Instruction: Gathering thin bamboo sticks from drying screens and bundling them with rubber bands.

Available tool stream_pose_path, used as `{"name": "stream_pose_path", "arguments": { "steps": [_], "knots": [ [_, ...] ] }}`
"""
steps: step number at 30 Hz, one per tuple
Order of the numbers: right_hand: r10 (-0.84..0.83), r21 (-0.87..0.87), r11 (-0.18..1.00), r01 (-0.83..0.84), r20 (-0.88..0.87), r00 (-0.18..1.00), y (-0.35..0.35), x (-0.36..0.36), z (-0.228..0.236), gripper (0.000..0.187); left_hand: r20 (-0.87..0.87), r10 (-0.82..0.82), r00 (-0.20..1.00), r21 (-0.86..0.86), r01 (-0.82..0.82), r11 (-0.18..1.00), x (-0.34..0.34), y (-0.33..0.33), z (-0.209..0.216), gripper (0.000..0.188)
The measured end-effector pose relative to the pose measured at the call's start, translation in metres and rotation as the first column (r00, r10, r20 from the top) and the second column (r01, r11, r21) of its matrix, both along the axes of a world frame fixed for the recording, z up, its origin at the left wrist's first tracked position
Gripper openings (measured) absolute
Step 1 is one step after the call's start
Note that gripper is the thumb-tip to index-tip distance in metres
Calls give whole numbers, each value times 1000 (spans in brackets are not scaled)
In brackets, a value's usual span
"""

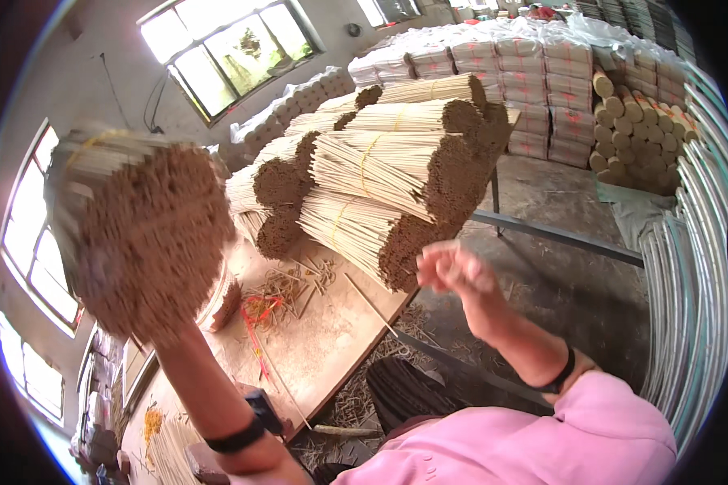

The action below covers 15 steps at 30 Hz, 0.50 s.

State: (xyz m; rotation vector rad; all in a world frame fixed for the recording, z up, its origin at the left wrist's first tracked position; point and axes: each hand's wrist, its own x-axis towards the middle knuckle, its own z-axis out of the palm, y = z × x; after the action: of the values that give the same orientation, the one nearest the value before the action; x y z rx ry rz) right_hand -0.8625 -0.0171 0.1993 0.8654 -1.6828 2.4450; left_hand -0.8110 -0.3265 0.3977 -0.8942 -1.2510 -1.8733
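Observation:
A large bundle of thin sticks [141,234], pale along the sides with brown ends, is held up at the left, smeared by motion. My left forearm [206,388] reaches up under it, and the bundle hides the fingers of that hand. In the middle, my right hand [459,271] is in the air with fingers loosely apart and nothing in them. Just beyond it lies a stack of similar stick bundles [372,166], tied with thin yellow bands, brown ends facing right and toward me. Some sticks on the nearest bundles lie askew.
The wooden table [323,356] carries loose sticks, yellow bands [279,283] and a red strip [255,315]. A metal bar [558,238] runs right from the table. Wrapped packs [501,65] and round bundles [639,133] are stacked behind. Scraps litter the floor below.

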Motion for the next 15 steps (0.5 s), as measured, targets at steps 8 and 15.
{"name": "stream_pose_path", "arguments": {
  "steps": [8, 15],
  "knots": [
    [451, 317, 699, -641, 500, 739, -10, 7, -137, 33, 60, -133, 989, -229, 143, 963, -177, -33, 101, 69],
    [241, 311, 754, -579, 689, 683, -1, -24, -266, 34, 143, -1, 990, -5, 1, 1000, -304, 1, 94, 72]
  ]
}}
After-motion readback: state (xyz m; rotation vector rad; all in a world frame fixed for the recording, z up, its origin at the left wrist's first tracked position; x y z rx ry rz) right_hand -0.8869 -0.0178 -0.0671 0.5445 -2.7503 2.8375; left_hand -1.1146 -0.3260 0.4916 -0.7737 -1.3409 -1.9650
